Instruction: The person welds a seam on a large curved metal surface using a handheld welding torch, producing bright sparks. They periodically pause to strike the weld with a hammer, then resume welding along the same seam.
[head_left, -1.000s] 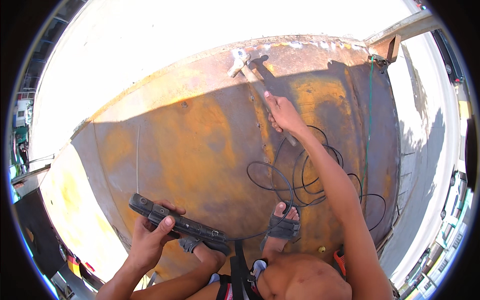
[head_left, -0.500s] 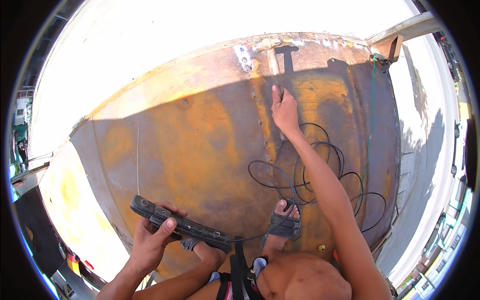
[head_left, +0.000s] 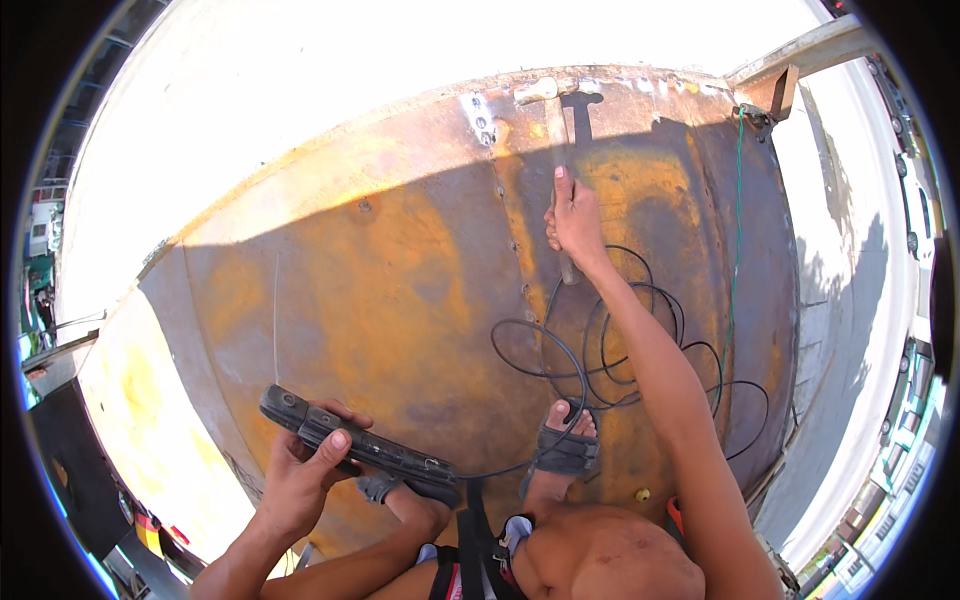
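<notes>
My right hand [head_left: 575,215] is closed around the wooden handle of a hammer [head_left: 557,128] out over the metal sheet. The pale hammer head lies close to the sheet's far edge, its shadow just to the right; I cannot tell whether it touches. Low on the left, my left hand [head_left: 318,452] grips a black welding electrode holder [head_left: 405,462]. From its far end a thin electrode rod [head_left: 276,320] points up and away. A black cable [head_left: 515,468] leaves the holder's near end and runs right. The rusty metal sheet [head_left: 330,300] lies beneath both hands.
Loops of black cable [head_left: 683,320] lie under my right forearm. A sandalled foot [head_left: 568,440] stands on the sheet. Along the right runs a thin green cord [head_left: 738,220]. A metal beam [head_left: 810,50] meets the far right corner. Whitish marks [head_left: 480,120] spot the far edge.
The hammer has shifted slightly right, and its handle now slants a little differently, with my right hand turned along with it. My left hand and the electrode holder are almost unmoved.
</notes>
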